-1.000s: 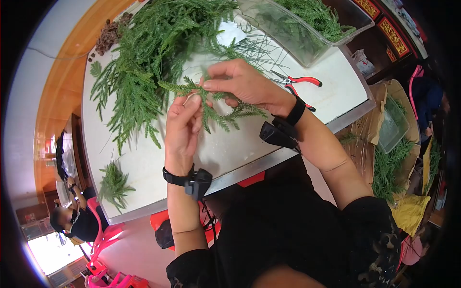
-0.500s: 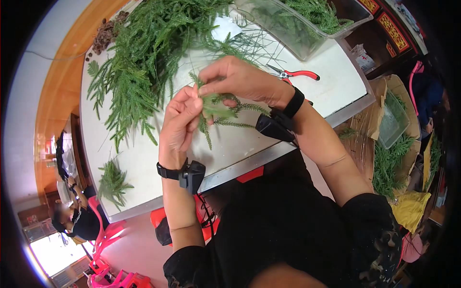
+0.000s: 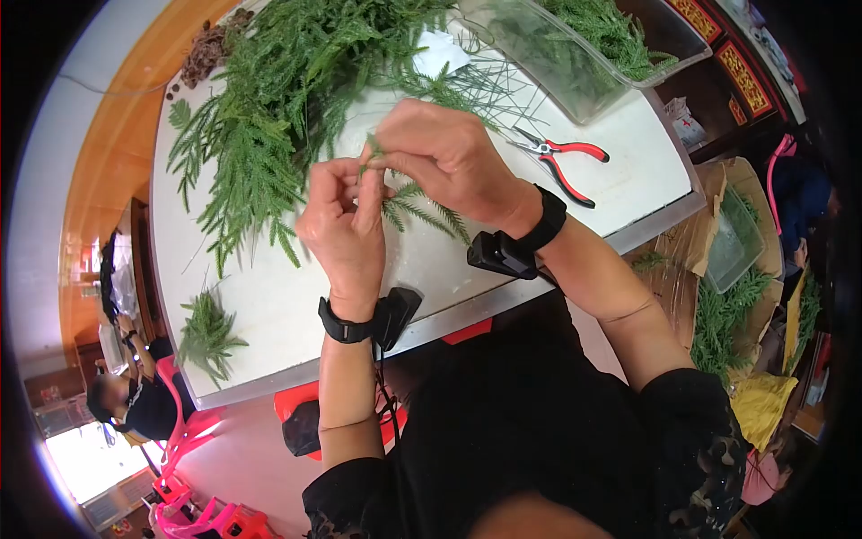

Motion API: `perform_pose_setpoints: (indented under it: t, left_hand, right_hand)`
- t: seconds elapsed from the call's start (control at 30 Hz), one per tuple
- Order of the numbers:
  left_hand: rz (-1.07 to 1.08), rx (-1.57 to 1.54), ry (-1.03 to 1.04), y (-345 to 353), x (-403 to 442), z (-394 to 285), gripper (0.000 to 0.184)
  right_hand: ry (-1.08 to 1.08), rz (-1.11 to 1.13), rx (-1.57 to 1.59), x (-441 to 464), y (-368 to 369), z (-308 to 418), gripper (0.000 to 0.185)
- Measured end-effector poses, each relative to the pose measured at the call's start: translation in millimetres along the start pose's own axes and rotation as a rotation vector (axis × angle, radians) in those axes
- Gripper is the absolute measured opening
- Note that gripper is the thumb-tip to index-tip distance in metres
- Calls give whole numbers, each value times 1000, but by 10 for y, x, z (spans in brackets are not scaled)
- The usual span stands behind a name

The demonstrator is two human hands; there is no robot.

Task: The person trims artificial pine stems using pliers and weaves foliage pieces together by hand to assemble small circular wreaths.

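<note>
The sprig [image 3: 424, 212] is green, the tabletop [image 3: 278, 332] white, the pliers' handles [image 3: 584, 149] red and black.

Pliers [image 3: 549, 148] and heaped greenery [image 3: 278, 99] on the table [image 3: 278, 314] suggest a craft workshop.

Left hand [image 3: 346, 225] and right hand [image 3: 449, 162] held out before chest, close together, fingertips nearly meeting; can't make out whether they touch. Left forearm [image 3: 348, 391] stretched almost straight ahead, fingers curled, left thumb [image 3: 370, 196] upright in pinch. Right forearm [image 3: 597, 269] slanting inward from side, hand's back uppermost, right thumb [image 3: 406, 166] pinching toward forefinger, remaining fingers mostly hidden beneath.
</note>
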State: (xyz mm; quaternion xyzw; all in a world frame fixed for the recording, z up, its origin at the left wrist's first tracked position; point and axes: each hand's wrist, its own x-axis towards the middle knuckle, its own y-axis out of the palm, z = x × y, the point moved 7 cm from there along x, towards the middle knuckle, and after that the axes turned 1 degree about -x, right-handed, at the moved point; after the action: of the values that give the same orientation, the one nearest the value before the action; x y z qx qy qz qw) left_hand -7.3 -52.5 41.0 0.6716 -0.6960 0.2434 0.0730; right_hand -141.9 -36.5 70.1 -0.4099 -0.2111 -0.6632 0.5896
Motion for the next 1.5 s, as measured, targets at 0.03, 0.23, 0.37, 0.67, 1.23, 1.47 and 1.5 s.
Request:
perform_pose_setpoints:
  t: [0.03, 0.23, 0.37, 0.67, 1.23, 1.47, 1.5]
  left_hand:
    - [29, -23, -41, 14, 1, 38, 7]
    - [350, -328, -335, 44, 43, 257, 13]
    - [532, -832, -583, 168, -30, 232, 16]
    - [352, -1166, -655, 155, -34, 455, 15]
    - [-109, -211, 99, -159, 23, 46, 8]
    - [4, -398, -171, -57, 56, 214, 8]
    - [22, -438, -226, -37, 49, 261, 7]
  right_hand:
    - [-3, -13, 3, -2, -10, 11, 2]
    - [-191, 55, -129, 24, -41, 173, 16]
    - [-351, 102, -191, 13, -46, 298, 24]
    - [-379, 115, -286, -20, 14, 310, 26]
    - [1000, 73, 602, -337, 240, -506, 23]
    - [449, -88, 120, -82, -23, -348, 22]
    - [222, -123, -41, -42, -54, -223, 22]
